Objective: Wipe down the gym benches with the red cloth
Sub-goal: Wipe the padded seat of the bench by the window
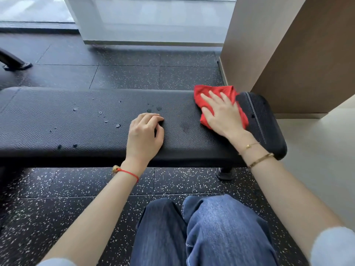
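Red cloth (211, 94) at bench (57, 120) right end | right hand (221, 114) flat, pressing | left hand (145, 134) curled, empty

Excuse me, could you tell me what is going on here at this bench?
A person is wiping a black gym bench. The right hand presses a red cloth flat near the bench's right end. The left hand rests on the pad, fingers curled, holding nothing. Chipped spots mark the pad further left.
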